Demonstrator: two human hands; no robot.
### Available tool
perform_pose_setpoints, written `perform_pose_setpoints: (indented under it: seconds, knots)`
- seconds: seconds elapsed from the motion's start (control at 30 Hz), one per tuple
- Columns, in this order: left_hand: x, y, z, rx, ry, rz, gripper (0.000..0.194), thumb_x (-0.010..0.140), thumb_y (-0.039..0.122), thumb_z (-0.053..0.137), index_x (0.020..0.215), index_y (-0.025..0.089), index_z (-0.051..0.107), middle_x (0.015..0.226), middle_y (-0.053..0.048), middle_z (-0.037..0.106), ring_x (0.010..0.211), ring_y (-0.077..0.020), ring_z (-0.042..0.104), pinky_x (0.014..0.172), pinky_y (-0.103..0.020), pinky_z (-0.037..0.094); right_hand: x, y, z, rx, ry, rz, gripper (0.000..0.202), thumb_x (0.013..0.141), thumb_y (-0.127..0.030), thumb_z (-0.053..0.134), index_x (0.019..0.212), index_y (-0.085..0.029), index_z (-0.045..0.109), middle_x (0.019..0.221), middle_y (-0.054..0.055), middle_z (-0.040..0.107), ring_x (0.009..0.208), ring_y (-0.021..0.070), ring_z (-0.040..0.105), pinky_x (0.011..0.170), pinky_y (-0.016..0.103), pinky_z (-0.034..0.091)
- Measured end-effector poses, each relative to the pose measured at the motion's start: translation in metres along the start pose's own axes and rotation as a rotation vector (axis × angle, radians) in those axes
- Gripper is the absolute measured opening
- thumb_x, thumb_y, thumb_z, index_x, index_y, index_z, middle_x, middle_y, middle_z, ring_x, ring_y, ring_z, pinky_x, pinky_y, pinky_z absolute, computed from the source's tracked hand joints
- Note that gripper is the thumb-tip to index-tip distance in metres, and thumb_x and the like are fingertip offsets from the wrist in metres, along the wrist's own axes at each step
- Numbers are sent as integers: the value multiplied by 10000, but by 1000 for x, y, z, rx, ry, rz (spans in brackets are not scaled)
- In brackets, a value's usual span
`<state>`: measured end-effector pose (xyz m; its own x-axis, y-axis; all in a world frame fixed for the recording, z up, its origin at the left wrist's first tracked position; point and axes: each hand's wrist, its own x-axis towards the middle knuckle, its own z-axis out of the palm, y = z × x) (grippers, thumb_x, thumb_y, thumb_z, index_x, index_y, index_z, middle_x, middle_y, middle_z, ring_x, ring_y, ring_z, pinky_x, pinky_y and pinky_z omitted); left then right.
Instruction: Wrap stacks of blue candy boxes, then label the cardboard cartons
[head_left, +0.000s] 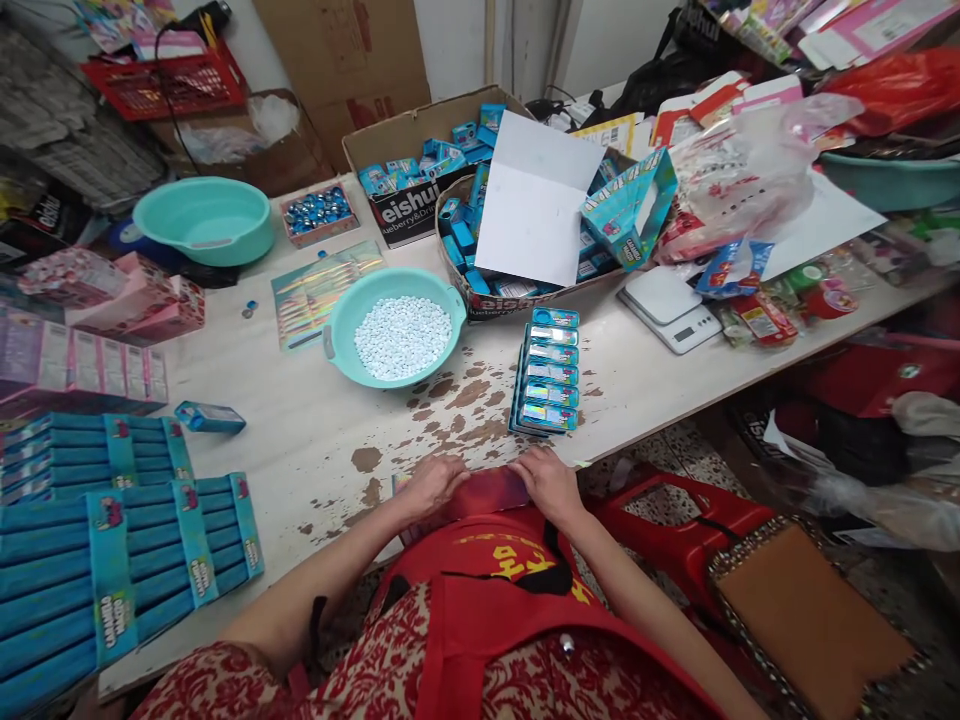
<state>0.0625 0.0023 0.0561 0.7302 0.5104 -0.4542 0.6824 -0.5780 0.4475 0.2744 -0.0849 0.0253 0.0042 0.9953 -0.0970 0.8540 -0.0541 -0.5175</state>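
Between my two hands, at the table's front edge, is a flat dark red, shiny piece [491, 493]. My left hand [436, 482] grips its left end, and my right hand [551, 482] grips its right end, fingers bent over the top edge. Just beyond my right hand stands a row of several small blue boxes [551, 374] in a tray. A turquoise basin [345, 372] full of white pellets [403, 338] sits further back, left of that row. What lies under my palms is hidden.
Stacks of blue packs [150, 560] fill the left, with a single blue box [211, 417] behind them. Cartons of blue boxes [409, 220] stand at the back. A white scale [670, 308] and plastic bags lie right; a red stool [667, 510] is beside me.
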Motion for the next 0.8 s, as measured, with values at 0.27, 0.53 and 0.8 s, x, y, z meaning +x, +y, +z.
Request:
perform_pose_setpoints:
  seconds: [0.27,0.53,0.8]
  knots:
    - [4,-15,4,-105,-15,85,444,939,413,294,721,154,582,706,-43,574,671,-151,492,636,-253,324,16,-38,16,-66,-32,-207,155,886,-302,546,824,-221,663,847,51,647,866,214,521,819,340,352]
    - [-17,-45,-3,-227,-102,-23,462,863,531,393,633,169,563,604,-21,517,578,-133,419,556,-241,262,21,-37,20,-40,-71,-123,157,886,-292,545,807,-220,660,855,55,649,880,225,517,757,334,339]
    - [-28,-61,-22,-480,-317,-87,493,790,582,457,524,168,420,503,23,325,493,-99,272,501,-245,190,23,-41,20,-41,-89,-112,182,889,-317,536,789,-232,661,848,51,644,878,220,515,761,327,346]
